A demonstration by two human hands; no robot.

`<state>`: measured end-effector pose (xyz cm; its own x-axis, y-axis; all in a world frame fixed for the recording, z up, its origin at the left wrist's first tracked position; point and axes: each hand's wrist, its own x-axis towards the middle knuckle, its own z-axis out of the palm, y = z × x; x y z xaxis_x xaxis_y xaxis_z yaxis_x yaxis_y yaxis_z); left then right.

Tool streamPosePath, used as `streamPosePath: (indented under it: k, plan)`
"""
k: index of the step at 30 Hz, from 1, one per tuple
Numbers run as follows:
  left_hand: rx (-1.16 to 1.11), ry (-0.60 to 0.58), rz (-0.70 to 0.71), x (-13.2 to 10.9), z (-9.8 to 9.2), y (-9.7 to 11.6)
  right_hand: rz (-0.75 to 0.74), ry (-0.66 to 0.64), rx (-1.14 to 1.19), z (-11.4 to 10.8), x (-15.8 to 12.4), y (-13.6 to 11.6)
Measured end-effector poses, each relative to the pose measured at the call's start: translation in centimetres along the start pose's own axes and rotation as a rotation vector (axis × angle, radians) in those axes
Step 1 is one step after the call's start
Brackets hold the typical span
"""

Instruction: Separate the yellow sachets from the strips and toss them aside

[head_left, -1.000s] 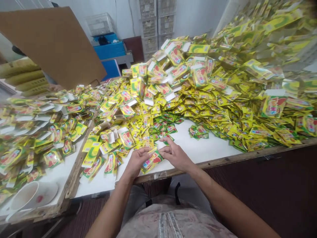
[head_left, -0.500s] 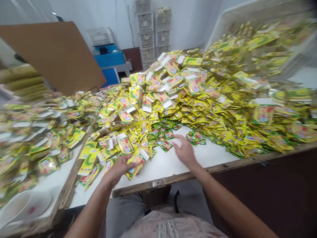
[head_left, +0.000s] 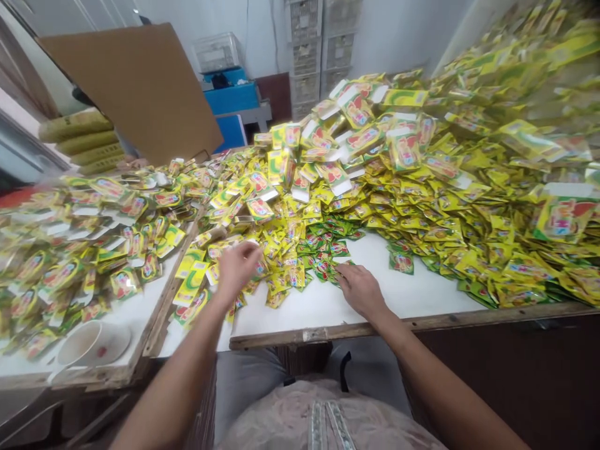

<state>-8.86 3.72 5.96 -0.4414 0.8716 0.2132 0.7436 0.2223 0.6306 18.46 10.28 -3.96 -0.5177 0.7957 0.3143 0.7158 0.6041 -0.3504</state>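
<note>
My left hand is over the left side of the loose pile, its fingers curled into a pinch. Small yellow cartons lie beside it, and whatever is between its fingertips is hidden. At the near edge of a cluster of green sachets, my right hand has its fingers bent together on a sachet there. Yellow sachets are spread between the two hands. One separate green sachet lies right of my right hand.
A big heap of yellow sachets topped with cartons fills the right. More cartons cover the left table, where a white cup stands near the wooden edge. A cardboard sheet and stacked crates are behind.
The view has shifted. The carton my left hand held is no longer visible in it, and that hand has moved up over the pile. My right hand has come down to the green sachets.
</note>
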Motion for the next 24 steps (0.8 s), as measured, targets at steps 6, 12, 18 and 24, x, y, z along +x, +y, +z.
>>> streamPosePath:
  k: [6,12,18,24]
  plan:
    - [0.361,-0.387,0.278,-5.0,8.6,1.8,0.19,0.128,0.245,-1.8,-0.8,0.0]
    - [0.227,-0.338,0.055,-4.5,8.0,0.6,0.529,0.241,0.764,-2.9,-0.7,-0.1]
    - [0.02,-0.193,-0.044,-4.8,7.1,-0.6,0.648,0.249,1.155,-2.4,0.2,-0.4]
    - [-0.052,0.086,0.138,-6.0,7.3,0.5,0.696,0.153,1.461,-2.5,0.2,-2.5]
